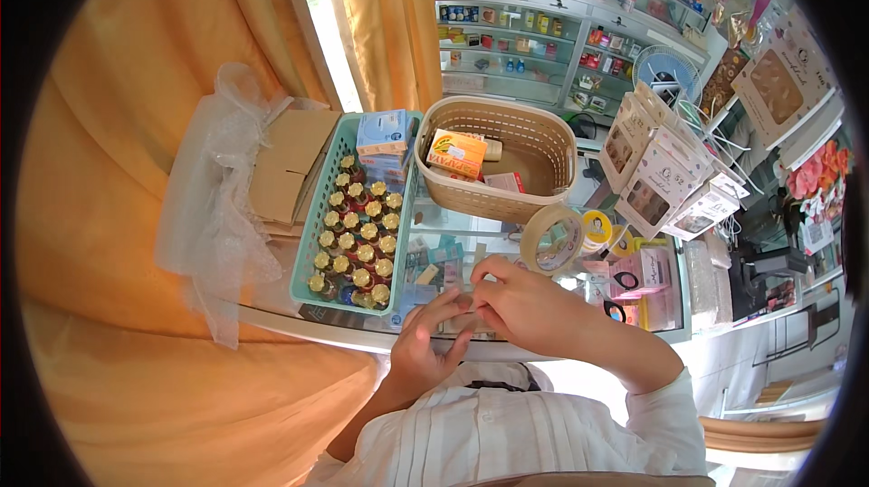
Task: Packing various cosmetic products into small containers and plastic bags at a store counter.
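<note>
My left hand (429,337) and my right hand (512,300) meet over the near edge of a glass display counter (441,219). The right thumb and fingers pinch close together beside the left fingertips. Whatever lies between them is too small and hidden to make out. Just beyond the right hand stands a large roll of clear tape (529,246), tilted on its edge. Scissors with black handle loops (616,311) lie to the right of that hand. Left of my hands, a teal plastic basket (405,242) holds several small bottles with gold flower-shaped caps (368,232) and blue boxes (382,132).
A tan basket (495,200) holds a papaya soap box (456,153) and other packs. Hanging white boxes (655,192) crowd the right, near a fan (665,73). Flattened cardboard (282,161) and bubble wrap (227,215) lie left, against an orange curtain (136,147). Stocked shelves (509,46) stand behind.
</note>
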The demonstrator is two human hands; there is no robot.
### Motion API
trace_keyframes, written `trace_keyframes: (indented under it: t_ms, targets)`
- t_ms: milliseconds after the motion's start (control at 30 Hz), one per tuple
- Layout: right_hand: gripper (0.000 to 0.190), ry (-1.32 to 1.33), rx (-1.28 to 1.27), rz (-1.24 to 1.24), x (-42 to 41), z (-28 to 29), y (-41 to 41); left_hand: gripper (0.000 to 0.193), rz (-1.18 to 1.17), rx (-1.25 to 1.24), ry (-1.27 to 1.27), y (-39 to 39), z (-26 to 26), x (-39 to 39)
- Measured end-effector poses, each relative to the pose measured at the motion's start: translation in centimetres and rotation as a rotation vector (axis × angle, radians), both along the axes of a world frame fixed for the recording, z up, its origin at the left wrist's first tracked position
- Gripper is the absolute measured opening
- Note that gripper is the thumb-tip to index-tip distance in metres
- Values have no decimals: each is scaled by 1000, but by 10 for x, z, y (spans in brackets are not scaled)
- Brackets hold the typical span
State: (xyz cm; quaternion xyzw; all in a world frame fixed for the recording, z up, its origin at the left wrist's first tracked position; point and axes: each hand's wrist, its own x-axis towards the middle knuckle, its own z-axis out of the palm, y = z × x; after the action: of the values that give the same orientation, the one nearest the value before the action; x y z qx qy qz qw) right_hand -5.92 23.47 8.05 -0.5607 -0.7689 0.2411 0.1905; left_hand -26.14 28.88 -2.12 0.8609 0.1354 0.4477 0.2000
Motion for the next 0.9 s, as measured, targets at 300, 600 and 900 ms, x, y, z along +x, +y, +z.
trace_keyframes:
  t_ms: [300, 600, 900]
  targets:
    - [8, -34, 34, -48, -4, -5, -3, 113, -5, -9, 25, -1, 0, -2]
    - [16, -34, 55, -97, -5, -5, -5, 52, 7, -92, -98, -3, -5, 1]
    - [25, 9, 97, -113, 0, -2, -3, 89, 0, -16, 58, -2, 6, -3]
